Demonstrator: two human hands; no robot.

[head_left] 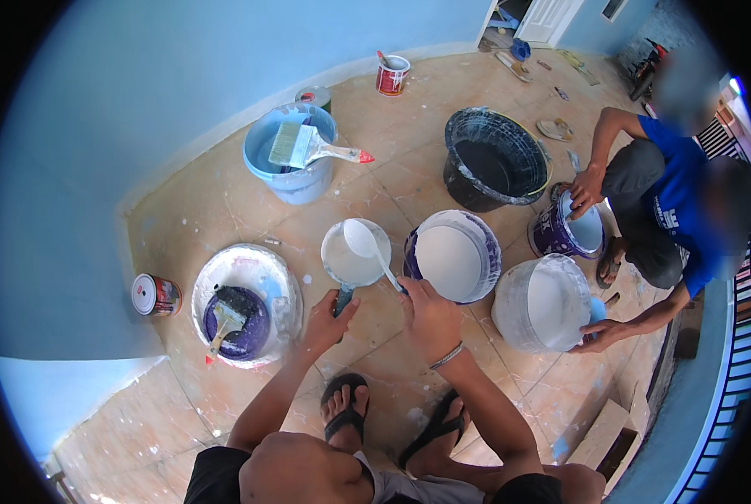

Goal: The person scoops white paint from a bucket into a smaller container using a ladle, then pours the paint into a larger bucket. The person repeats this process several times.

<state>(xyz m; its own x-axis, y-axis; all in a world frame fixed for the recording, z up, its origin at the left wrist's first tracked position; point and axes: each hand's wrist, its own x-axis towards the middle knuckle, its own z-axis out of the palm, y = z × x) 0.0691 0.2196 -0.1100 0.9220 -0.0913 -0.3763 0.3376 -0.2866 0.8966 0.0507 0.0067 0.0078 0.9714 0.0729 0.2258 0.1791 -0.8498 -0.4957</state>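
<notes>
My left hand (322,324) is closed round the dark handle of a round, paint-coated dipper (339,267), held above the floor. In my right hand (433,319) is a large spoon (360,238), its bowl white and its handle pale blue. The spoon's bowl is over the dipper's opening; whether they touch, I cannot tell. Just right of the dipper stands a purple-rimmed bucket of white paint (449,259). Beside that, a translucent bucket (518,307) also holds white paint, and a co-worker's hand (602,335) touches its side.
A co-worker in blue (686,181) squats at the right, one hand on a purple pail (552,235). Farther off stand a black bucket (474,189) and a light-blue bucket (296,186) bearing a wide brush (296,147). Left are a white lid (285,323) with a smaller brush and a paint can (156,295).
</notes>
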